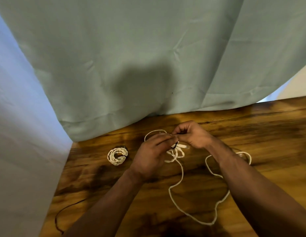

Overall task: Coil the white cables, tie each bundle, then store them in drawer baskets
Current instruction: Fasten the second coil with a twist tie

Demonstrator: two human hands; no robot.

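Note:
A small coiled bundle of white cable (117,156), bound with a dark tie, lies on the wooden table (251,127) at the left. In the middle, my left hand (153,157) and my right hand (189,134) meet over a small bunch of white cable loops (175,152). Both hands pinch a thin dark tie at the top of that bunch. A long loose white cable (180,178) trails from the bunch toward me and curls back under my right forearm. Drawer baskets are not in view.
A pale green curtain (131,57) hangs over the table's far edge. A white wall (15,134) runs along the left side. A thin dark cord (63,211) lies near the table's front left corner.

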